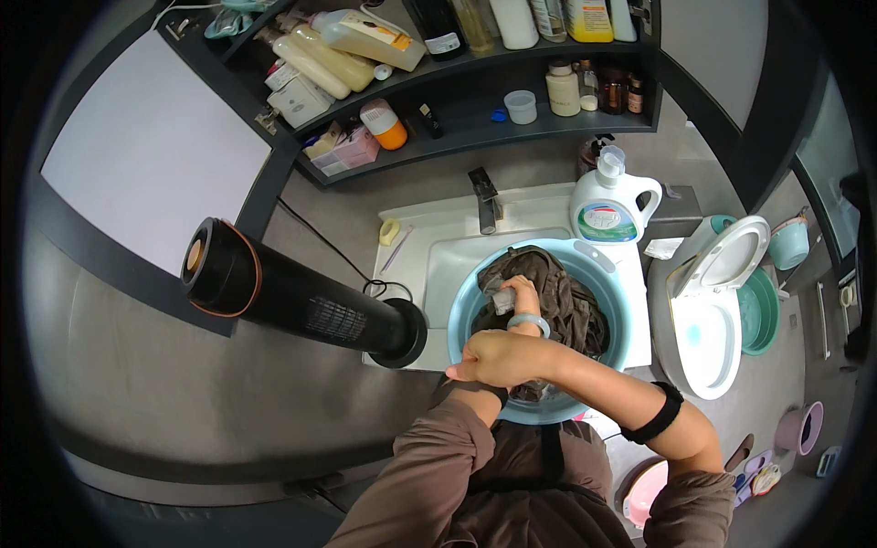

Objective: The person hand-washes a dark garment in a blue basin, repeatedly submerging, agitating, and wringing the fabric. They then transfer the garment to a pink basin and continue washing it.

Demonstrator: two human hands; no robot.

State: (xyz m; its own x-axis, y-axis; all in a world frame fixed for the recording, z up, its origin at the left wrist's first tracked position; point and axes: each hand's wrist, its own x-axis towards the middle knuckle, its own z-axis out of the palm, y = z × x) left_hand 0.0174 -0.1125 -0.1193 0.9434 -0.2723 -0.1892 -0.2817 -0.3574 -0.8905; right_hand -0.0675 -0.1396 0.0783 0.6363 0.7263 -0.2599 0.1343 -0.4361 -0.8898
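Note:
A light blue plastic basin (622, 308) stands over the white washbasin and holds a wet, dark brown garment (582, 308). My left hand (524, 293), with a pale bangle at its wrist, lies on the garment beside a light grey piece of fabric (503, 301); its fingertips are partly hidden, so its grip is unclear. Crossing over my left forearm, my right hand (503, 357) has its fingers closed at a black elastic band (490, 389) there, below the rolled sleeve. A similar black band (658, 414) circles my right forearm near the elbow.
A white detergent bottle (608, 205) stands right of the black faucet (485, 202). Left of the basin leans a tall black cylinder (308, 294), with a cord behind it. An open cabinet (466, 144) with bottles is above; a toilet (706, 335) is at the right.

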